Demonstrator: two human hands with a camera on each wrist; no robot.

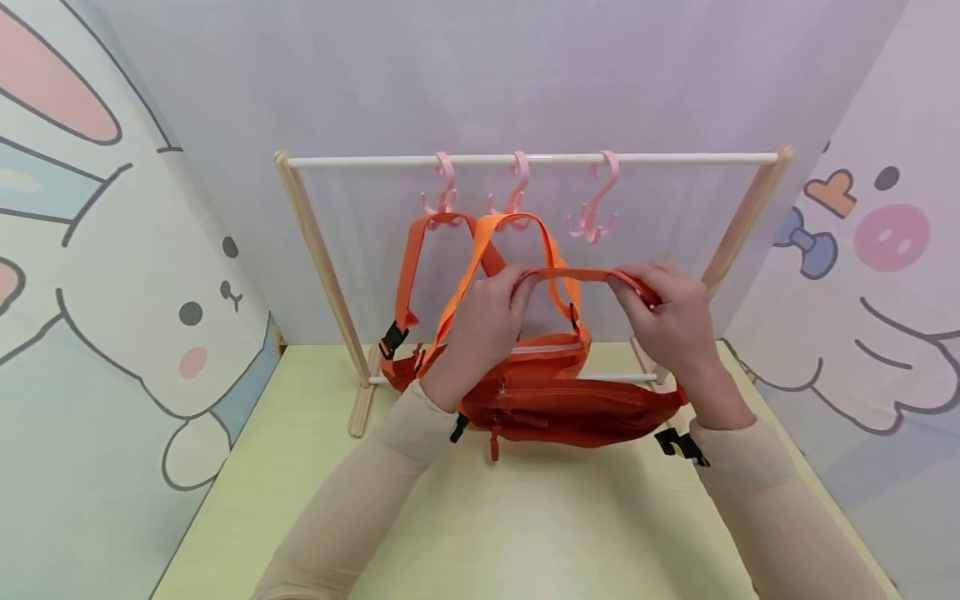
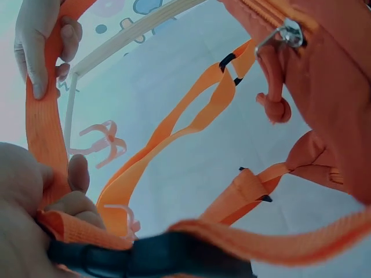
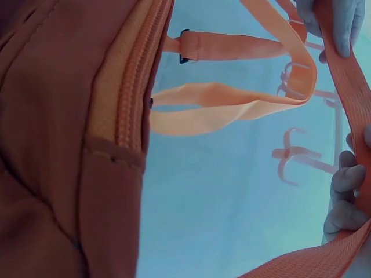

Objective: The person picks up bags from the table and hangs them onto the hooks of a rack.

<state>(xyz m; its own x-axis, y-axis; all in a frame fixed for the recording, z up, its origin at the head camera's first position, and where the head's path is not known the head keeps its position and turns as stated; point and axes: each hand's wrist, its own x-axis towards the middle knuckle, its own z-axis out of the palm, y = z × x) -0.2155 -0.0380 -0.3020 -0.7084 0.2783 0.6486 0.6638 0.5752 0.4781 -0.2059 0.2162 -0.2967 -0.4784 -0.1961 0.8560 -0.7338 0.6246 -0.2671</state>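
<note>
A dark orange waist bag [image 1: 577, 408] hangs by its strap [image 1: 573, 273] between both hands, in front of the rack. The left hand [image 1: 487, 321] grips the strap on the left, and the right hand [image 1: 667, 312] grips it on the right; a flat stretch spans between them. In the left wrist view a black buckle [image 2: 174, 255] sits close by the left hand. Behind, a brighter orange bag [image 1: 551, 354] hangs by its strap from the middle pink hook [image 1: 517, 187]. Another orange bag, its strap [image 1: 412, 267] on the left pink hook [image 1: 444, 187], is partly hidden.
The right pink hook [image 1: 600, 200] carries nothing and hangs from the white rod [image 1: 675, 158]. Wooden posts [image 1: 318, 258] hold the rod at both ends, standing on a pale green table [image 1: 525, 525]. Cartoon-printed panels [image 1: 135, 275] flank the sides.
</note>
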